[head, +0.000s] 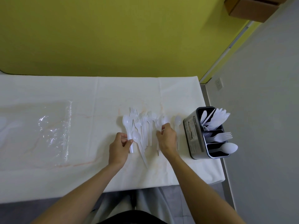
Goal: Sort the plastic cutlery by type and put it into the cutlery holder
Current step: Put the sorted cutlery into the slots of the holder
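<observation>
A loose pile of white plastic cutlery (144,125), forks and spoons, lies on the white table (80,159). My left hand (119,147) pinches a spoon (136,136) by its bowl at the pile's left side. My right hand (167,138) grips the handle of another spoon (165,120) at the pile's right side. One more spoon (178,121) lies alone further right. The metal cutlery holder (193,136) stands at the table's right edge, with knives (216,118) in its far compartment, forks (224,136) in the middle and spoons (229,147) in the near one.
A crumpled clear plastic bag (53,131) lies on the table's left part. The table's right edge runs just past the holder, beside a grey wall with a socket (219,84). A yellow wall stands behind the table.
</observation>
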{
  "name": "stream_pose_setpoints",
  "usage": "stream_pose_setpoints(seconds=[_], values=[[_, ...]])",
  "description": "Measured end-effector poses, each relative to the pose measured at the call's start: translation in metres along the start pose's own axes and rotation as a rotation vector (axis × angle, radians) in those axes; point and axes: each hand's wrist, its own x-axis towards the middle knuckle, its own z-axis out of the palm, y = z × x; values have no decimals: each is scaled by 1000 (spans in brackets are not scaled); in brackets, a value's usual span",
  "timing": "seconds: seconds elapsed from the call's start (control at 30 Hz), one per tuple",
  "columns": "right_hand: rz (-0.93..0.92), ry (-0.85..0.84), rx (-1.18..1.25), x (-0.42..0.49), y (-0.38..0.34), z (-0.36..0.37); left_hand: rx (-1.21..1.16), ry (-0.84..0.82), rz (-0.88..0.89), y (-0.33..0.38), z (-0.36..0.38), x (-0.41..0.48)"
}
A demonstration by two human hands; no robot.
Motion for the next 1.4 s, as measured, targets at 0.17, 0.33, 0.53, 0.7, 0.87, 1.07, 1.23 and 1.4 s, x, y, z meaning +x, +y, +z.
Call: stream_pose_setpoints(seconds=[0.17,0.33,0.53,0.7,0.87,1.07,1.23,1.4], values=[[-13,-9,72,2,-11,3,36,25,10,-8,-5,2],[64,-95,22,2,-19,21,99,46,28,-14,-7,5],[74,-119,-58,11,-28,27,238,127,35,-2,-5,7],[78,-181,-127,16,-33,34,341,64,182,19,0,30],[74,-211,-118,12,-38,32,533,-47,103,40,4,52],[68,-199,-129,8,-33,28,495,-96,39,45,4,60],[51,-171,-118,5,-31,24,350,-37,-22,43,-3,59],[87,-153,-40,5,-28,19,254,-37,-2,43,-9,59]])
